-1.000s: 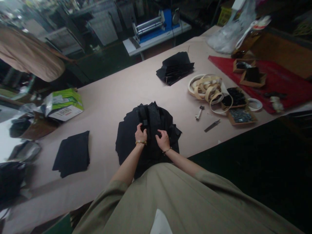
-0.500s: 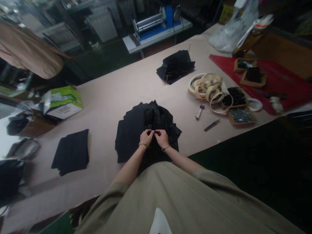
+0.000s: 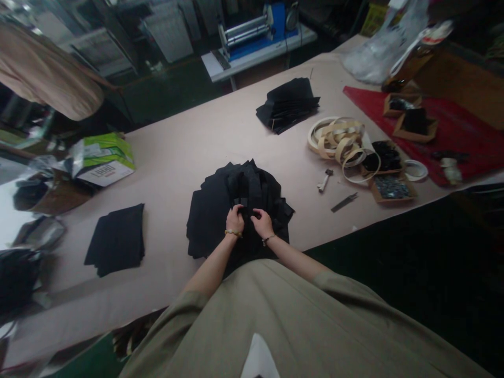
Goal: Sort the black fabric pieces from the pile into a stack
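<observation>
From my head camera, the fanned black pieces (image 3: 210, 210) lie before me on the table (image 3: 169, 157), my left hand (image 3: 235, 221) and right hand (image 3: 263, 224) over them. Fingers curl towards 2 thumbs; whether they pinch, I can't tell. Sorting edges, I'd judge; next calls for light fingertips.

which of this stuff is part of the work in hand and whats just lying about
In hand:
- fanned black pile, with the left hand and right hand at its middle

Apparently just lying about:
- beige strips
- green-and-white box
- small shiny pieces
- left black stack, far black stack (both possibly related)
</observation>
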Motion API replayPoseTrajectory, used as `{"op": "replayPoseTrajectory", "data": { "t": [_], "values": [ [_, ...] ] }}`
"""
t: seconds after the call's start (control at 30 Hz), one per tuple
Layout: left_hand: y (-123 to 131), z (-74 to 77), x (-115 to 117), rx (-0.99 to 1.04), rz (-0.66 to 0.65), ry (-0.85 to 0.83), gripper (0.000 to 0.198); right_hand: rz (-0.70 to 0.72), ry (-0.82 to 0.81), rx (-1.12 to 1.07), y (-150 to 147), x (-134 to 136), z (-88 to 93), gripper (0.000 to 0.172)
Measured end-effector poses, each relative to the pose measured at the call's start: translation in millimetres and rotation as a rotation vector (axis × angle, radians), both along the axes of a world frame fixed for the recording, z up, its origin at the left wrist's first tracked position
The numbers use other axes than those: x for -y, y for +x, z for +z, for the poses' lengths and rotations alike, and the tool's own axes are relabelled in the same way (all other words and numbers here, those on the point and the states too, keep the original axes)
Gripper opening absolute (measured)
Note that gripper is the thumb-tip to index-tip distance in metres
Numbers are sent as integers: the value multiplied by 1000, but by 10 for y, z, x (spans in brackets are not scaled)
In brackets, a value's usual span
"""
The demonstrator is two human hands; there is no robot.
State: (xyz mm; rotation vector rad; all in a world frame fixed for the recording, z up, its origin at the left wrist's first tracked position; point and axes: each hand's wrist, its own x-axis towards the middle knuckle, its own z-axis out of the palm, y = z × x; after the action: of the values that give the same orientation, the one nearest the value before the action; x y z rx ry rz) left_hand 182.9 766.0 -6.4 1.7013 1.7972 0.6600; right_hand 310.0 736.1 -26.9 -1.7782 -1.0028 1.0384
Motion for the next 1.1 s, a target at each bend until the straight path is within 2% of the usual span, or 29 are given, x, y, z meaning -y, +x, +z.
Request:
{"op": "replayPoseTrajectory", "data": {
  "t": [0.1,0.17,0.27,0.37,0.43,0.53,0.6,0.63,0.7,0.73,0.8,0.83,0.9,0.97,1.03,1.1],
  "values": [
    [25,42,-15,-53,1,-47,34,-81,-58,-93,0,-31,26,39],
    [43,79,-34,-37,21,-42,30,-84,-31,-110,-35,-15,66,39],
    [45,136,-70,48,73,-63,21,60,117,-141,-131,39,134,33],
    [-71,203,-145,172,200,-219,29,232,212,-252,-228,81,172,46],
    [-296,294,-231,223,262,-308,30,304,208,-327,-246,89,167,54],
    [-961,591,-395,112,263,-326,32,250,210,-257,-153,78,119,46],
    [-1595,908,-495,-147,254,-223,39,98,199,-81,-24,64,64,41],
    [-1938,1086,-532,-319,290,-134,51,13,176,5,46,58,32,42],
    [-2598,1432,-572,-690,443,-91,76,-115,104,106,167,47,-36,47],
    [-2884,1578,-574,-845,484,-101,82,-147,67,119,209,45,-68,50],
    [-3308,1774,-555,-1056,467,-83,82,-167,18,119,250,45,-120,54],
    [-3428,1815,-540,-1109,444,-96,79,-167,8,120,252,48,-138,54],
    [-3454,1780,-513,-1123,415,-172,71,-171,6,139,237,56,-160,51],
    [-3183,1602,-496,-996,360,-241,63,-171,3,160,223,64,-168,46],
    [-2641,1316,-473,-787,222,-214,52,-161,-14,173,227,72,-173,41],
    [-1922,975,-416,-635,54,-174,39,-149,-40,192,252,82,-176,35]
  ]
}}
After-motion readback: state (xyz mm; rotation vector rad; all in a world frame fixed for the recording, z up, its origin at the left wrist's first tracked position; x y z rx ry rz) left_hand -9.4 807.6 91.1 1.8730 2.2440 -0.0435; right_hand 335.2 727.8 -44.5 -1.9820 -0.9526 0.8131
